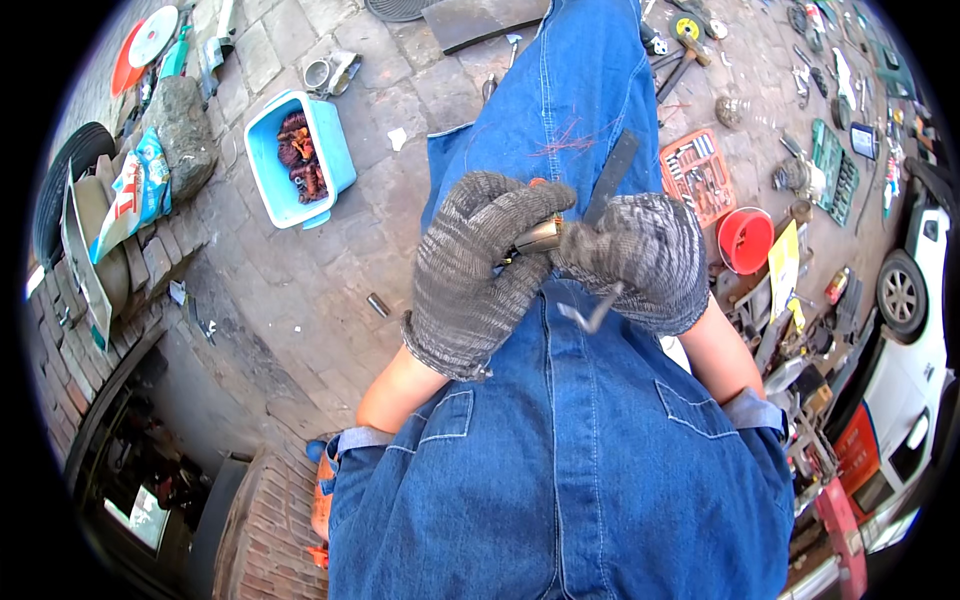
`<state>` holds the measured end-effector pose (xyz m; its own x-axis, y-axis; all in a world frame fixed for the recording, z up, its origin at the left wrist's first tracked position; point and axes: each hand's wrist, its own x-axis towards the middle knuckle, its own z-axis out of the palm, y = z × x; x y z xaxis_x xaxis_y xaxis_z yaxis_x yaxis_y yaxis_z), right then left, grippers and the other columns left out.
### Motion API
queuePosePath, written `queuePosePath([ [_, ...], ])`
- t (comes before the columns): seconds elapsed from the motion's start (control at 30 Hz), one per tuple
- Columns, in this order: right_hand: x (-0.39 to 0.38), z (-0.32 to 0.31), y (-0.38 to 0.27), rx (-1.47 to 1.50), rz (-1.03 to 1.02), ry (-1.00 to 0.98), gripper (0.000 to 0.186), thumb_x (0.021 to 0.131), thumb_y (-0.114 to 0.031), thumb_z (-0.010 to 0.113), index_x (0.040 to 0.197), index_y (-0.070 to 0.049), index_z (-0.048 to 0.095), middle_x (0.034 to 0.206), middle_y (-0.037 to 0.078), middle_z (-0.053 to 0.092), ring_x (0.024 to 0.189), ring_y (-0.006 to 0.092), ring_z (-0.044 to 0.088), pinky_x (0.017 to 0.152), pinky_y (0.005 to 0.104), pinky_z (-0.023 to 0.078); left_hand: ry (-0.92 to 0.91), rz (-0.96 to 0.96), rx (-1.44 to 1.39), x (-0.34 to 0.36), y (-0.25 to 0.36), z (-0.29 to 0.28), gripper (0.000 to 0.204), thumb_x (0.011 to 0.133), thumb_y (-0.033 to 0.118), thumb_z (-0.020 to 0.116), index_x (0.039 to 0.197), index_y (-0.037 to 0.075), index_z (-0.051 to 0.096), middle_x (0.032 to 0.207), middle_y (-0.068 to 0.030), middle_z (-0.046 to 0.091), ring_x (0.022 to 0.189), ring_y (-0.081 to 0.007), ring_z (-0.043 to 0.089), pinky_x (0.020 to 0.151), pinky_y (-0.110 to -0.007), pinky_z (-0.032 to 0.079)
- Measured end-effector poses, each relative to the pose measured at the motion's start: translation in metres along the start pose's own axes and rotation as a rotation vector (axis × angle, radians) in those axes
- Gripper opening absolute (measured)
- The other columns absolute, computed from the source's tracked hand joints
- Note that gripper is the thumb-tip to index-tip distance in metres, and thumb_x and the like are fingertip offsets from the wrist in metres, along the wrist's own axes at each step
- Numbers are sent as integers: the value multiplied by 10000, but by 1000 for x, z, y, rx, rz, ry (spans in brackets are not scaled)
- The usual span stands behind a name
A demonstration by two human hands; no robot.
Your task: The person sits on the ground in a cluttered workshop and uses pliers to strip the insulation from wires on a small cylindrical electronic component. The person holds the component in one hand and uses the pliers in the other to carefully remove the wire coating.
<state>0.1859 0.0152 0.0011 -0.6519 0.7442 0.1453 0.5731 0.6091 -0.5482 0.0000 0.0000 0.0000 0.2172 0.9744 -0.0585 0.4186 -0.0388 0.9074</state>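
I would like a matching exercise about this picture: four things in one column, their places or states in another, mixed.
1. light-blue rectangular plastic basin
2. small shiny metal part
3. round red plastic bucket
4. blue denim garment

A. between the gloved left hand and right hand
B. worn, filling the lower middle
C. holding copper-coloured pieces
D. on the ground, right of both hands

Pairs: 1-C; 2-A; 3-D; 4-B

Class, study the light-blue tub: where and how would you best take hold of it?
Probably grip the tub by its rim at both short ends, coming from above: it stands upright and open-topped, a lip juts from the near end, and copper-coloured pieces lie inside.
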Motion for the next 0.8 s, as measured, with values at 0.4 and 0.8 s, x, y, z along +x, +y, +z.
queuePosePath([
  [0.4,-14,-5,-22,872,619,321,400,657,-95,786,1000,-75,582,759,-51,569,549,10,382,519,182,359,67,70,-212,2,3,3,403,634,75,717,1025,69,620,928,-92,559,851,-215,564,728,-310,477],
  [0.8,-9,2,-27,749,612,165,326,688,-122,767,961,-65,599,825,-11,588,635,33,485,560,198,424,120,128,-107,0,2,-1,414,613,26,692,1018,90,638,935,-85,553,860,-215,557,723,-307,480],
])
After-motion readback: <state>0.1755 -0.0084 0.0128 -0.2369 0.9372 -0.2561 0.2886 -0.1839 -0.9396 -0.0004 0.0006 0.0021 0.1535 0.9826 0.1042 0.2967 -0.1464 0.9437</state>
